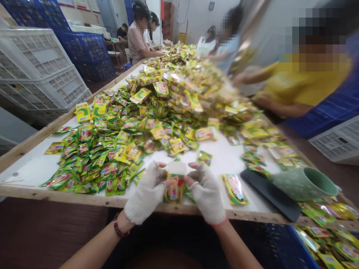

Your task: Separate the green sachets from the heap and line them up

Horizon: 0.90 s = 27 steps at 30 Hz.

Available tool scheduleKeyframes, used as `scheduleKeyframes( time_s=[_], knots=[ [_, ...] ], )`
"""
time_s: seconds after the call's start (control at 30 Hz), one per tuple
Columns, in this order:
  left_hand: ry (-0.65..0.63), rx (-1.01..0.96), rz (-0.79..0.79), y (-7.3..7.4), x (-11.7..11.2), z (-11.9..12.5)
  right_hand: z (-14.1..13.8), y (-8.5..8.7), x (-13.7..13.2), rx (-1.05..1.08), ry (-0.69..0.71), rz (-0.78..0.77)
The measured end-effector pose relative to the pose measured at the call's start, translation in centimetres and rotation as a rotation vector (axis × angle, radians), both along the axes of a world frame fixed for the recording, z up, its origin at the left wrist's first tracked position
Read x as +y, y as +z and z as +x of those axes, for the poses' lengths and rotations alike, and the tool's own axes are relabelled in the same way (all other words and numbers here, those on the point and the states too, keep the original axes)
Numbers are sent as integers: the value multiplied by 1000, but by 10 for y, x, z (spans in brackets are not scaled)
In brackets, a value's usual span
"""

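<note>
My left hand (148,190) and my right hand (204,192), both in white knit gloves with bare fingertips, hold a small printed box (174,188) between them near the table's front edge. The box is green, yellow and red, and a pale flap (176,167) stands up at its top. Fingers of each hand are closed on its sides. To the left lies a heap of small green sachets (98,149). A flat yellow-green packet (235,189) rests to the right of my right hand. A single sachet (204,157) lies just beyond the hands.
A green cup (305,183) lies on its side by a dark flat object (270,194). Yellow boxes (140,95) are piled farther back. A blue crate (297,243) of packets stands low at right, white crates (42,67) at left. Several people work along the table (25,164).
</note>
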<state>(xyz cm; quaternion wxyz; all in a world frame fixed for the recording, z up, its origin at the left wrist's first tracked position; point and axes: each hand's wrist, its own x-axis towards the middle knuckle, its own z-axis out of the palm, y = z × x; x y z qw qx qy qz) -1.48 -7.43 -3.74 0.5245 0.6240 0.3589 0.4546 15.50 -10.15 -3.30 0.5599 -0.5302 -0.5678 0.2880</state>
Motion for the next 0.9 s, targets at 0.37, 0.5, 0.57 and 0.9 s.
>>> scheduleKeyframes(
  time_s=[0.37,0.5,0.57,0.9],
  knots=[
    [-22,152,135,12,20,-9,-9,-5,4,17,115,-25],
    [-10,184,151,14,21,-9,-8,-3,6,-39,184,-10],
    [27,314,242,17,19,-12,-5,1,5,-121,185,-6],
    [13,442,260,30,20,-16,-4,14,9,-154,184,-18]
  ],
)
